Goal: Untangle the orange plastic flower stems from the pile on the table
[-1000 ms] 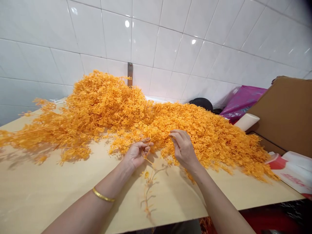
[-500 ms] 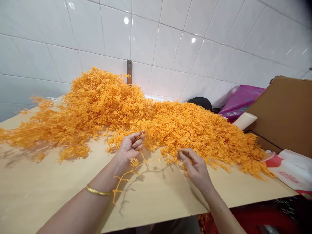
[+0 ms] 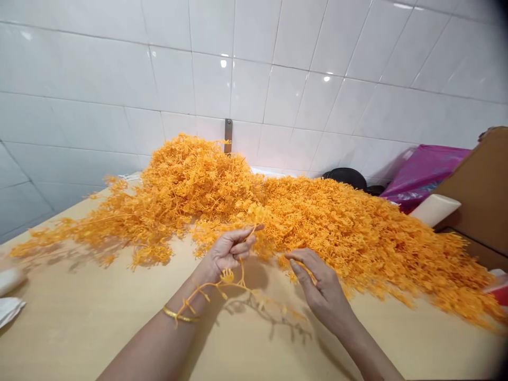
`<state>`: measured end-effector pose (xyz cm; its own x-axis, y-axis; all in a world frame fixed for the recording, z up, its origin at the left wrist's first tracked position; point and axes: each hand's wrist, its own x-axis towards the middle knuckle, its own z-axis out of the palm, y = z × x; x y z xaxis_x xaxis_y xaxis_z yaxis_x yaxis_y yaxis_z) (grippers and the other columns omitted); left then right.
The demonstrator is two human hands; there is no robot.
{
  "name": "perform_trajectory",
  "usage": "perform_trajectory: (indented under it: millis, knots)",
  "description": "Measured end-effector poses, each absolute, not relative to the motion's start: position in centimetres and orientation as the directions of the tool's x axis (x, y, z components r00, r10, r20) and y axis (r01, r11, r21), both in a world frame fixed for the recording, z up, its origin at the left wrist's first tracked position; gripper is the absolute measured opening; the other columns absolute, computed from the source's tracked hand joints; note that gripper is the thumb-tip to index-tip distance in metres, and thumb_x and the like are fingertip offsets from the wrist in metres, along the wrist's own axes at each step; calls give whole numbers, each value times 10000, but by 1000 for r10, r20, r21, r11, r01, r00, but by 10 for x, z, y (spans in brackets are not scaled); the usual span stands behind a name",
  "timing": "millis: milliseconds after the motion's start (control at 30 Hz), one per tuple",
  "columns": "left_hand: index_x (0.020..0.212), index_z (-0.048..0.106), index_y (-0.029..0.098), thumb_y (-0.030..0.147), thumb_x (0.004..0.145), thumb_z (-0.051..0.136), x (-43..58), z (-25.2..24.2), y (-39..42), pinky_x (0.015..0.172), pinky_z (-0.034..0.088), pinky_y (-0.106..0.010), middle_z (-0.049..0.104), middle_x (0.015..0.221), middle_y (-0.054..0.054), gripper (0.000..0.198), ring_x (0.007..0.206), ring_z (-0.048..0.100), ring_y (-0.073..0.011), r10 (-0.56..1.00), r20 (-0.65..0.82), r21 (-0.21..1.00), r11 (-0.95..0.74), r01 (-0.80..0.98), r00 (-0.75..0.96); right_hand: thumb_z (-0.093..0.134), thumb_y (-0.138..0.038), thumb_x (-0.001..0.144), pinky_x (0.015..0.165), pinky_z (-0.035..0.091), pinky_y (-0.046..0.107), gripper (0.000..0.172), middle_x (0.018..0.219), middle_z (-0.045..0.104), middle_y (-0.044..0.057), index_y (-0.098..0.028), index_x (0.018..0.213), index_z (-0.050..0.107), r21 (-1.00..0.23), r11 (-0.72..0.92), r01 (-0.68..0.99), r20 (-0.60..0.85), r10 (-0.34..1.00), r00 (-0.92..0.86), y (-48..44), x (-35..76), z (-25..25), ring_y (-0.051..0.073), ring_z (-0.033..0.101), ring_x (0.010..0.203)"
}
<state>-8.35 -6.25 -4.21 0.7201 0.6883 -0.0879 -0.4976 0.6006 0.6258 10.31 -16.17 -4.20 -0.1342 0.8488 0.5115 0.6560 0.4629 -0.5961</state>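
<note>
My left hand (image 3: 233,251) is closed, pinching the thin stem of an orange plastic flower sprig (image 3: 242,284). The sprig's flowered tip rises past my fingertips, and mostly bare, knobbly branches hang below the palm, one crossing in front of the wrist. To the right, my right hand (image 3: 317,280) has its thumb and index fingertips close together, apart from the sprig. Orange bits show right at those fingertips; whether they are pinched or lie behind is unclear. Behind both hands spreads a large heap of orange plastic flower sprigs (image 3: 337,227).
The heap lies on a pale wooden table (image 3: 99,317) against a white tiled wall (image 3: 254,90). On the right are a cardboard box (image 3: 480,190), a purple bag (image 3: 424,172), a cream roll (image 3: 436,209) and a black rounded object (image 3: 345,177). A white item (image 3: 10,309) lies at the left edge.
The view has shifted, so the scene sits lower and more of the table's left shows. The sprig's branches have swung, one now reaching right. My left hand still holds its stem.
</note>
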Motion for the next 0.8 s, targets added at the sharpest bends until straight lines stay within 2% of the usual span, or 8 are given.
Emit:
perform_trajectory:
  millis: [100, 167, 233, 300, 433, 567, 700, 800]
  knots:
    - [860, 552, 101, 137, 747, 475, -81, -46, -64, 316, 118, -124, 425, 463, 52, 142, 296, 123, 15, 682, -95, 718, 551, -425, 725, 386, -245, 832, 734, 412, 312, 207, 904, 569, 67, -209, 953, 550, -575, 459, 677, 397, 880, -260, -157, 91, -39, 183, 518, 845]
    - [790, 543, 115, 142, 698, 529, -78, -48, -65, 322, 91, -135, 476, 466, 34, 97, 290, 137, 17, 700, -105, 768, 508, -390, 707, 385, -240, 828, 635, 415, 274, 195, 772, 579, 40, -209, 841, 577, -588, 462, 664, 284, 887, -366, -159, 85, -43, 155, 521, 711]
    - [754, 531, 124, 143, 654, 567, -75, -51, -65, 328, 69, -145, 510, 463, 17, 109, 285, 159, 14, 714, -123, 800, 482, -357, 689, 392, -248, 823, 541, 385, 234, 238, 619, 544, 7, -192, 668, 563, -659, 433, 616, 197, 889, -414, -161, 83, -49, 120, 482, 577]
    - [752, 530, 126, 140, 624, 589, -71, -52, -66, 334, 61, -151, 506, 448, 20, 141, 287, 177, 11, 726, -149, 814, 475, -333, 672, 405, -294, 819, 473, 353, 211, 282, 538, 502, -11, -173, 596, 526, -804, 286, 521, 126, 939, -320, -159, 86, -55, 96, 443, 493]
    - [796, 561, 108, 150, 634, 567, -67, -54, -68, 344, 56, -162, 474, 455, 35, 168, 295, 163, 12, 717, -170, 813, 490, -315, 676, 460, -405, 785, 451, 383, 209, 260, 630, 560, 12, -159, 728, 524, -995, -90, 34, -88, 993, 74, -144, 101, -58, 96, 502, 489]
    - [777, 575, 100, 185, 649, 524, -64, -55, -69, 355, 56, -178, 434, 440, 40, 162, 303, 154, -1, 713, -182, 820, 490, -297, 677, 485, -459, 757, 515, 442, 251, 301, 724, 614, 58, -163, 802, 519, -897, -173, -406, -239, 964, 116, -129, 103, -52, 132, 574, 569]
    - [670, 554, 123, 380, 679, 523, -59, -58, -72, 365, 69, -198, 418, 409, 31, 258, 313, 206, -32, 731, -279, 807, 530, -260, 623, 586, -448, 682, 515, 438, 251, 296, 673, 619, 46, -162, 728, 522, -846, -233, -480, -247, 968, -35, -115, 92, -47, 139, 580, 579]
    - [661, 573, 109, 347, 633, 616, -56, -62, -72, 377, 45, -210, 328, 365, 64, 243, 318, 175, -24, 780, -267, 845, 472, -250, 566, 710, -309, 566, 494, 408, 207, 256, 534, 556, -38, -168, 667, 521, -897, -92, -431, -134, 989, 67, -101, 91, -45, 90, 524, 492]
